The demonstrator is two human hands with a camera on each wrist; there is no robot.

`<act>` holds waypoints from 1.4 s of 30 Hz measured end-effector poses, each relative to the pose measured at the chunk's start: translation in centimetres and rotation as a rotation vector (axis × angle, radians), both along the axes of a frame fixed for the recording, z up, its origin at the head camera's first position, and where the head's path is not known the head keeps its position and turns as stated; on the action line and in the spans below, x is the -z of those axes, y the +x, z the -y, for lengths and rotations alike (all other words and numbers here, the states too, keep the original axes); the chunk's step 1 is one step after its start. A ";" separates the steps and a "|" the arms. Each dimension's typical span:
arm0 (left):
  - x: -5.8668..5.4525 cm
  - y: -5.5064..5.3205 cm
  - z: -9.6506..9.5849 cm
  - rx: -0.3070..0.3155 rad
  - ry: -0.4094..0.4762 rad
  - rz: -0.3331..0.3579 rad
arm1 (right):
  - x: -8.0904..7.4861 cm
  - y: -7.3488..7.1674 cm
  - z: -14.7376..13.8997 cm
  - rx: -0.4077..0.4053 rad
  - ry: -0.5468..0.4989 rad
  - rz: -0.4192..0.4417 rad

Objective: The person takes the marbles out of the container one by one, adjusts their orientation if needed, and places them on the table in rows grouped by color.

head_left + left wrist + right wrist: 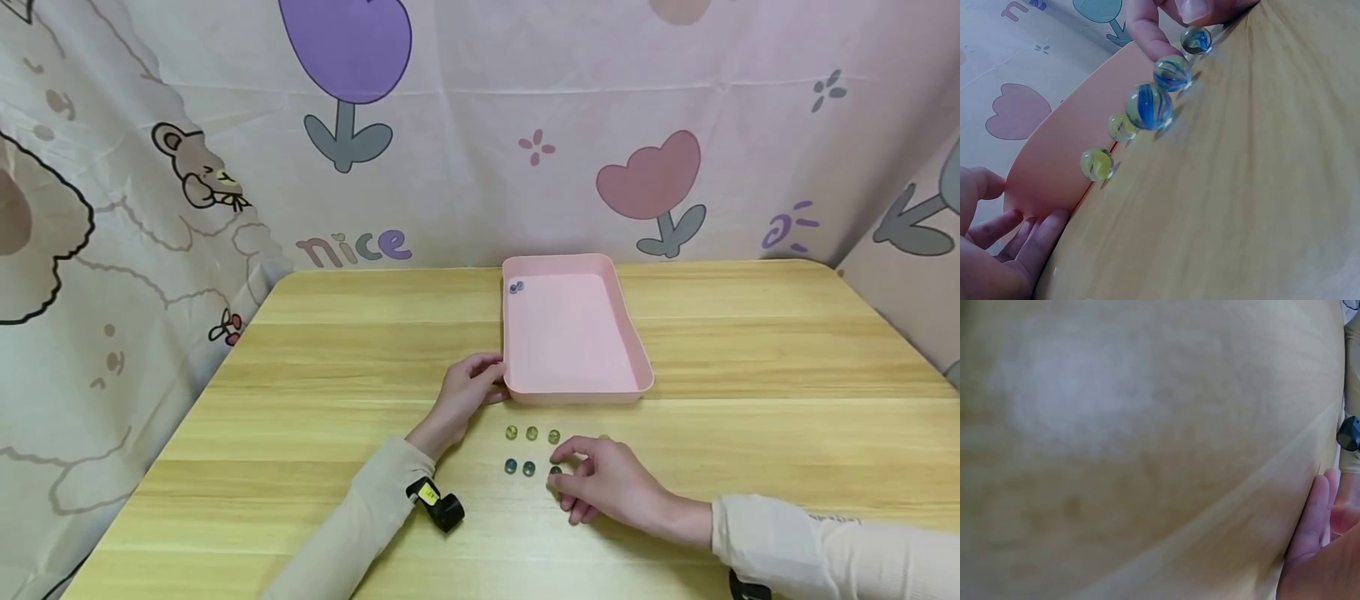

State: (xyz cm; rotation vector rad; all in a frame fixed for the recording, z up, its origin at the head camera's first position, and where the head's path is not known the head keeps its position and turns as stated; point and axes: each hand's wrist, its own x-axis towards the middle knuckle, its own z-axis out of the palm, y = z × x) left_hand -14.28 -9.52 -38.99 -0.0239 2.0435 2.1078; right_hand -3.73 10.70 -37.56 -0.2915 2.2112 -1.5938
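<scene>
In the head view my left hand [467, 390] rests against the outer wall of a pink tray [581, 398], at its near left corner. Its fingers look fairly straight there. My right hand [611, 483] has thumb and forefinger close about a dark blue glass marble [1196, 40] on the table, seemingly pinching it. Two more blue-streaked marbles, the nearer one [1149, 106] large in the left wrist view, lie in line to its left. Behind them runs a row of yellow marbles [532, 433]. The right wrist view mostly shows blurred tabletop, with fingers [1313, 515] at its right edge.
Two small bluish marbles [516, 287] sit in the tray's far left corner. A yellow piece [604, 437] peeks out behind the right hand. The wooden table [360, 333] ends at a printed curtain [465, 150]. A black wrist camera [442, 507] is strapped to the left sleeve.
</scene>
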 end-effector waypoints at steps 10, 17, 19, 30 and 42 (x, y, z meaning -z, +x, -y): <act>0.0 0.0 0.0 -0.002 0.001 -0.004 | -0.1 0.3 -0.5 -0.024 0.037 -0.046; 0.1 0.1 0.2 -0.004 -0.006 -0.004 | -0.5 0.7 -0.9 -0.057 0.089 -0.088; 0.2 0.1 0.1 -0.003 -0.005 -0.003 | -0.8 0.9 -1.1 -0.076 0.117 -0.112; -0.1 0.0 0.1 -0.005 0.002 0.007 | -2.9 0.5 -2.2 -0.152 0.226 -0.317; 0.0 0.0 -0.1 -0.005 0.006 0.000 | -6.7 -3.1 -2.9 -0.129 0.258 -0.446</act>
